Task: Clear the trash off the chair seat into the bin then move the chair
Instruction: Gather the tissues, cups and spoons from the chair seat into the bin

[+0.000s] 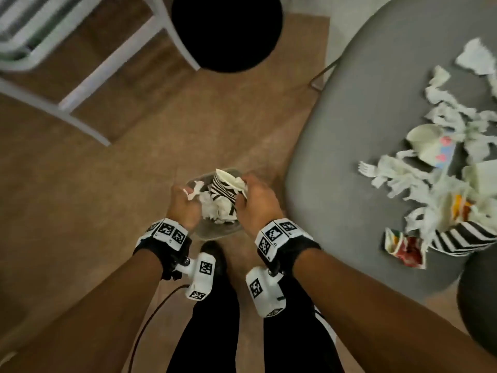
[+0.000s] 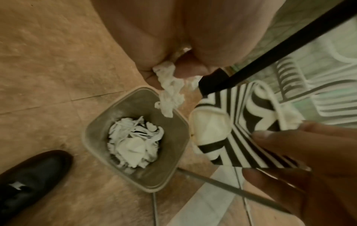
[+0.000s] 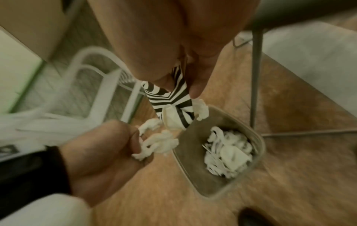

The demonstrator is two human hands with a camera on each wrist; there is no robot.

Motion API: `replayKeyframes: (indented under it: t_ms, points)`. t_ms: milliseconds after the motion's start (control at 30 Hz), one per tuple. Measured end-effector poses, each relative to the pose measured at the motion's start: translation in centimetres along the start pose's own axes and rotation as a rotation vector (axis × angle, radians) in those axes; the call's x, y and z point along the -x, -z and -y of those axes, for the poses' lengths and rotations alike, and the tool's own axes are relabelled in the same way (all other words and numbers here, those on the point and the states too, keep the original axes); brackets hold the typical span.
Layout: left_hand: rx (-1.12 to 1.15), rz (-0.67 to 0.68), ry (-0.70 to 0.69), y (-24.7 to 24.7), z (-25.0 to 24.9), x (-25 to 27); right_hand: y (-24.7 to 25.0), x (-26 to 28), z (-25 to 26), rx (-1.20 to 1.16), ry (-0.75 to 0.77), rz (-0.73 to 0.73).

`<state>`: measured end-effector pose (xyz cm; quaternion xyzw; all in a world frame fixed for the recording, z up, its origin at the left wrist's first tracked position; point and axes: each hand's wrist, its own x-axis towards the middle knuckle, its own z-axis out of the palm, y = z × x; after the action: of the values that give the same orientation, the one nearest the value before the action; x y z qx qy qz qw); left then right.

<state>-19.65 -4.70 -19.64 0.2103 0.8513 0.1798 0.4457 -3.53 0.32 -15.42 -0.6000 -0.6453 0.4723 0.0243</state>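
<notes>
My left hand pinches a crumpled tissue and my right hand grips a striped cup; the bin stands just below both hands, the chair seat at my right.

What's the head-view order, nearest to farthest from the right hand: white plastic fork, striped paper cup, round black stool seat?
From the right hand:
1. Striped paper cup, gripped in it, over the bin.
2. White plastic fork, rightward on the grey chair seat.
3. Round black stool seat, top of view.

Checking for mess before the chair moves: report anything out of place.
Crushed paper cups, a white plastic fork and torn white tissue litter the grey chair seat; nothing shows spilled beside the square grey bin.
</notes>
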Motion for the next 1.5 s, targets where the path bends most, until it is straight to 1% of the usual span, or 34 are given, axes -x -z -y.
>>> replayKeyframes:
  t_ms: [67, 167, 233, 300, 333, 433, 500, 567, 633, 733, 800, 833, 900, 967, 1000, 1067, 1100, 1133, 1200, 1267, 1400, 1500]
  points:
    - [-0.082, 0.040, 0.022, -0.1, 3.3, 0.1, -3.4, -0.4, -1.4, 0.057, -0.095, 0.038]
    - [-0.036, 0.092, -0.017, -1.2, 6.7, -0.8, -6.4, -1.8, -3.7, 0.034, -0.171, 0.049]
    - [0.060, 0.161, -0.042, -2.3, 7.6, -2.1, -7.8, -2.6, -5.2, 0.072, -0.158, 0.111]
    - [0.162, 0.234, -0.042, -3.3, 8.1, -2.9, -8.5, -2.9, -6.5, 0.164, -0.116, 0.195]
    - [0.154, 0.255, -0.020, -3.6, 8.2, -3.1, -8.5, -2.8, -6.9, 0.208, -0.089, 0.229]
    - [0.080, 0.242, 0.013, -3.9, 7.9, -2.9, -7.4, -1.9, -7.3, 0.280, -0.042, 0.286]
    - [0.048, 0.184, 0.025, -3.4, 6.5, -2.2, -5.8, -1.2, -6.3, 0.301, -0.004, 0.301]
    - [-0.030, 0.124, -0.024, -2.6, 4.5, -1.9, -4.0, -0.9, -4.7, 0.261, 0.021, 0.300]
    - [-0.038, 0.123, -0.104, -2.1, 1.4, -1.6, -1.9, -1.1, -2.8, 0.181, 0.064, 0.258]
    - [-0.149, 0.139, -0.255, -2.7, -4.3, -1.1, 2.8, -1.5, -0.4, -0.031, 0.137, 0.166]
    - [-0.218, 0.123, -0.377, -4.1, -8.8, 0.1, 7.2, -1.9, -0.5, -0.116, 0.179, 0.067]
    - [-0.236, 0.136, -0.438, -5.3, -11.1, 1.0, 9.7, -2.0, -1.1, -0.167, 0.183, 0.006]
    - [-0.288, 0.200, -0.535, -8.8, -15.0, 2.9, 15.2, -2.0, -3.6, -0.283, 0.138, -0.115]
    - [-0.358, 0.313, -0.653, -13.1, -18.5, 5.0, 20.6, -1.6, -7.6, -0.342, 0.062, -0.255]
    - [-0.399, 0.369, -0.750, -15.4, -20.0, 6.0, 23.3, -1.1, -9.8, -0.342, 0.014, -0.306]
    - [-0.563, 0.431, -0.979, -20.1, -22.5, 8.3, 28.0, -0.2, -14.2, -0.333, -0.075, -0.375]
    - [-0.668, 0.449, -1.069, -22.2, -23.4, 9.3, 30.2, 0.3, -16.2, -0.310, -0.101, -0.404]
    - [-0.785, 0.453, -1.122, -23.9, -24.2, 10.4, 32.0, 0.7, -17.9, -0.262, -0.126, -0.425]
    - [-1.043, 0.456, -1.143, -26.5, -24.8, 11.2, 34.8, 1.2, -20.4, -0.167, -0.170, -0.448]
    - [-1.203, 0.455, -1.105, -27.8, -24.6, 11.1, 36.7, 1.4, -22.2, -0.103, -0.196, -0.476]
    - [-1.317, 0.473, -1.057, -27.3, -24.6, 10.7, 37.9, -0.1, -24.6, 0.024, -0.218, -0.543]
    - [-1.280, 0.490, -1.088, -25.9, -25.4, 10.1, 39.3, -1.9, -25.6, 0.227, -0.235, -0.641]
